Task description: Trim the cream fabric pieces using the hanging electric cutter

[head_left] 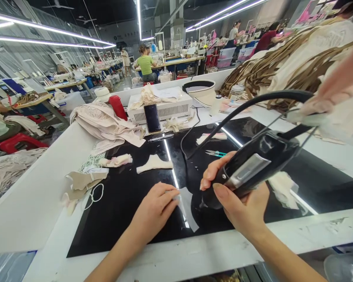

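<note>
Head view: The handheld tool should be rigid and moderately heavy, its cord adding drag; grip the barrel. The translucent piece is probably light, limp and easily creased; hold by its edge. The right hand has its fingers wrapped around the black, metal-plated tool above the desk. The left hand has its fingers pinching the pale, curved piece, lying on the glossy black sheet.

One head-worn view — looking forward and down over the worktable, hands near.
</note>
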A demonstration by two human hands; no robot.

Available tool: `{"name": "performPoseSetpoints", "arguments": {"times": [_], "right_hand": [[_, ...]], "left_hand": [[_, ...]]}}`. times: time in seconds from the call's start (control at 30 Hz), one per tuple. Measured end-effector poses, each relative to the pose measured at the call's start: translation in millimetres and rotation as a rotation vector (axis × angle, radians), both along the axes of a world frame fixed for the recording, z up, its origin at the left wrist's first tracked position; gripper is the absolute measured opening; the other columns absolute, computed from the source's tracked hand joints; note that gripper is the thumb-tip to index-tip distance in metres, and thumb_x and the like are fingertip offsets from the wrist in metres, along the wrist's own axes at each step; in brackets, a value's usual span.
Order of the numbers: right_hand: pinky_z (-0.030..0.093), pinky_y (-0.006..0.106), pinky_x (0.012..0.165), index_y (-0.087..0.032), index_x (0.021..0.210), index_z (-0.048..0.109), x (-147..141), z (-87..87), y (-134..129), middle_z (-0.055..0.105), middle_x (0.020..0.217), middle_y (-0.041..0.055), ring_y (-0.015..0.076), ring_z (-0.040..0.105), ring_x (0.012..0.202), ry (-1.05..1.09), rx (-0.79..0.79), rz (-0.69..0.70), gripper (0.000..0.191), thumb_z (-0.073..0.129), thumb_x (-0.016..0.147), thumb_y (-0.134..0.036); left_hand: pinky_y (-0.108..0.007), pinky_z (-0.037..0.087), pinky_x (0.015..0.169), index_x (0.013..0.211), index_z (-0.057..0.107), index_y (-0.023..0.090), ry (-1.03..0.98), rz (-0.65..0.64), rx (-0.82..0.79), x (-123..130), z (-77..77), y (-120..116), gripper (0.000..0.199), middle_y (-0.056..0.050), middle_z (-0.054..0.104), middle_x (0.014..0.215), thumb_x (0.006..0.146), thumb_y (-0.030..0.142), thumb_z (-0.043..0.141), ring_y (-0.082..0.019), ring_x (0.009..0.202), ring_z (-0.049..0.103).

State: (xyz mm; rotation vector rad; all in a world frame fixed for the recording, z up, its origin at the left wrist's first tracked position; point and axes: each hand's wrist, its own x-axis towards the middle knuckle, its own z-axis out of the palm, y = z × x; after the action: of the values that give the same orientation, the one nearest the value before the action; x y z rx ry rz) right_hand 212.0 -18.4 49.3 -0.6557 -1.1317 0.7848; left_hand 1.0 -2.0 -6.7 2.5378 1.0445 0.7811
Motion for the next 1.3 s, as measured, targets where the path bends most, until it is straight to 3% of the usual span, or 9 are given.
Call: {"name": "performPoseSetpoints", "arguments": {"times": [0.23,0.5,1.03,1.3], "right_hand": [[0.055,0.031,0.059,-0.027,0.107,0.055,-11,-5.4,9,0.065,0.084,-0.0038,0.0143,0.062,0.064,0.074,0.012,0.011,0.033,0.08,0.086,-0.027],[0.056,0.03,0.061,-0.026,0.106,0.054,-18,-13.5,14,0.066,0.085,-0.0037,0.0133,0.064,0.064,0.103,-0.031,-0.007,0.032,0.079,0.085,-0.028],[0.056,0.029,0.059,-0.027,0.104,0.057,-20,-14.8,14,0.066,0.083,-0.0034,0.0135,0.064,0.063,0.096,-0.076,-0.024,0.029,0.079,0.086,-0.032],[0.053,0.029,0.06,-0.027,0.111,0.057,-18,-14.6,4,0.065,0.084,-0.0028,0.0129,0.061,0.065,0.122,-0.032,0.065,0.033,0.08,0.087,-0.032]], "left_hand": [[-0.054,0.048,0.111,0.133,0.058,0.021,0.109,-0.047,-0.183,26,6.6,-14,0.051,-0.011,0.062,0.132,0.088,0.032,0.08,-0.03,0.122,0.059],[-0.053,0.048,0.111,0.137,0.057,0.022,0.19,-0.008,-0.269,26,0.6,-15,0.071,-0.01,0.057,0.138,0.077,0.041,0.089,-0.033,0.128,0.053],[-0.053,0.043,0.116,0.142,0.056,0.024,0.196,-0.021,-0.333,24,4.4,-14,0.077,-0.009,0.055,0.143,0.075,0.041,0.091,-0.032,0.133,0.049],[-0.054,0.045,0.115,0.144,0.054,0.022,0.201,-0.029,-0.334,23,3.6,-13,0.081,-0.01,0.055,0.144,0.075,0.045,0.09,-0.032,0.133,0.049]]}}
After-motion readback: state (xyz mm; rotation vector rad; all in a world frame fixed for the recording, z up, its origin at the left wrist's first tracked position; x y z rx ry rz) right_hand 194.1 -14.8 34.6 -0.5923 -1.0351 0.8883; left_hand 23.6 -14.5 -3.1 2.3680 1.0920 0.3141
